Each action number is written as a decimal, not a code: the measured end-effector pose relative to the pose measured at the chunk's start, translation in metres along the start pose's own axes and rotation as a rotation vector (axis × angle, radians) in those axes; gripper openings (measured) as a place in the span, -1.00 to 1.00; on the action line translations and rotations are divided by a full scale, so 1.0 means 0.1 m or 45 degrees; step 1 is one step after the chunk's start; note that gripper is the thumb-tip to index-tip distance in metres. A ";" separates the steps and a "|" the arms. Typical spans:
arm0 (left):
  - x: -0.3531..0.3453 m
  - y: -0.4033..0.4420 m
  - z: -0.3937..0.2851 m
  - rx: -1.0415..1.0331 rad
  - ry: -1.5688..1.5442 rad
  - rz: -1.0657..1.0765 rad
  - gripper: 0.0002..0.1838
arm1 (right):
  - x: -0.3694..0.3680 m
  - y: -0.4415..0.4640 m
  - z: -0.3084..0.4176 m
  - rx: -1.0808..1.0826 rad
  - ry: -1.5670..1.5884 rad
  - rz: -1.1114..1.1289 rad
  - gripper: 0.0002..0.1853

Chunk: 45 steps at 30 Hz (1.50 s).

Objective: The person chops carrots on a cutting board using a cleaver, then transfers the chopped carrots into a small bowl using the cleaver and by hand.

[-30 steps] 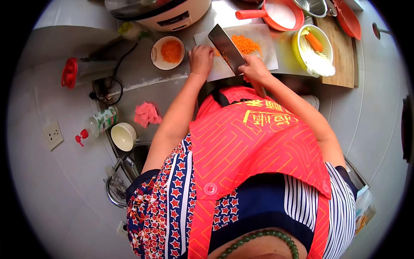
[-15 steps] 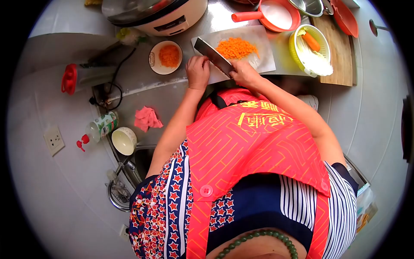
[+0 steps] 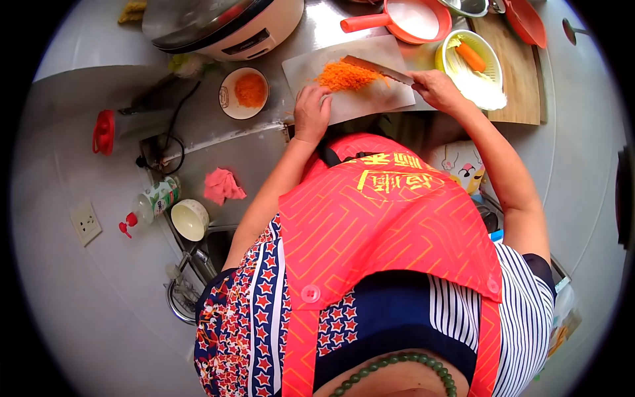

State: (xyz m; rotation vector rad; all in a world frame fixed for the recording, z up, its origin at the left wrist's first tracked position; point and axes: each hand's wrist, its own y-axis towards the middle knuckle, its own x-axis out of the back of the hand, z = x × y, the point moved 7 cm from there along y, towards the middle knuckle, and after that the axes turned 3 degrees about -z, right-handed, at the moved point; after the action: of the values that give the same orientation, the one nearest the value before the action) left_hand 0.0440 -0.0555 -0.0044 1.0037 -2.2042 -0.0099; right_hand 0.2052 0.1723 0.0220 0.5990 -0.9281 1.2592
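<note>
My right hand point(image 3: 436, 90) is closed round the handle of a kitchen knife point(image 3: 380, 68). The blade reaches leftward over the white cutting board point(image 3: 390, 98), along the far right side of a heap of finely chopped carrot point(image 3: 346, 77). At the board's near left edge is my left hand point(image 3: 312, 114), its thumb apart from the fingers and its fingertips close to the heap; no held object shows in it. Left of the board stands a bowl point(image 3: 227, 106) with chopped carrot point(image 3: 251, 90) inside.
A yellow-and-white basket point(image 3: 495, 58) holds a whole carrot point(image 3: 471, 57) and pale vegetables, beside a wooden board point(image 3: 526, 99). Behind are a red-handled pan point(image 3: 397, 30) and a white cooker point(image 3: 264, 41). A pink cloth point(image 3: 223, 186) and a cream bowl point(image 3: 190, 220) lie left.
The knife has moved from the heap's near left side to its far right side, and my right hand has gone right with it. My left hand has come slightly right relative to the board.
</note>
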 end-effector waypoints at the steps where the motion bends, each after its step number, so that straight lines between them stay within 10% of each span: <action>1: 0.00 -0.01 -0.01 0.020 -0.013 0.006 -0.85 | -0.03 -0.03 -0.06 0.004 -0.013 -0.002 -0.69; 7: 0.37 -0.17 0.22 0.255 -0.033 -0.071 -0.89 | -0.35 0.02 -0.04 -0.065 -0.094 0.007 -0.68; 10: 0.37 -0.44 0.72 0.997 -0.861 -0.262 -0.86 | -0.29 -0.01 0.01 -0.055 -0.044 0.015 -0.67; 15: 0.59 -0.63 1.12 1.480 -1.290 -0.585 -0.71 | -0.19 -0.12 0.07 -0.027 -0.028 0.050 -0.66; 26: 0.84 -0.50 1.38 1.359 -0.983 -0.625 -0.62 | -0.14 0.00 0.27 -0.070 0.116 0.106 -0.65; 37: 0.54 -0.79 0.97 1.420 -1.078 -0.399 -0.55 | -0.57 0.45 1.21 -0.996 1.677 0.356 -0.84; 45: 1.42 -0.37 -0.05 0.073 0.185 -0.071 -0.19 | -0.77 0.66 1.70 -1.209 2.034 0.352 -0.89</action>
State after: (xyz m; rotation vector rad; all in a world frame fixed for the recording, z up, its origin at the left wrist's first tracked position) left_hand 0.0073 -0.1738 0.0743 1.0634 -2.0545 0.0986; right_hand 0.0957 0.0083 0.0381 -1.2123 -0.0955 0.9362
